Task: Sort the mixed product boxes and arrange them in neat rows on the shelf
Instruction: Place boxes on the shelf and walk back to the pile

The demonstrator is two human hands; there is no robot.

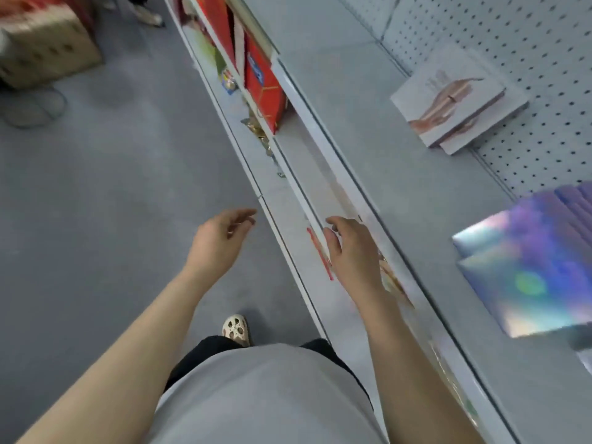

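Observation:
The grey top shelf (378,129) runs diagonally on the right. On it lie two stacked white boxes with a hand picture (451,100) at the back and shiny holographic boxes (525,274) nearer me. My right hand (349,251) hangs over a lower shelf level, fingers loosely curled, holding nothing; under it lie flat pale boxes, one with red print (318,251). My left hand (221,238) floats over the floor beside the shelf edge, relaxed and empty. Red boxes (262,88) stand on the lower shelf further away.
A pegboard back wall (528,52) rises behind the top shelf. Small gold-wrapped items (256,126) lie on the lower shelf. A cardboard carton (45,49) and a cable sit on the grey floor at the far left. Someone's feet (147,14) show at the top.

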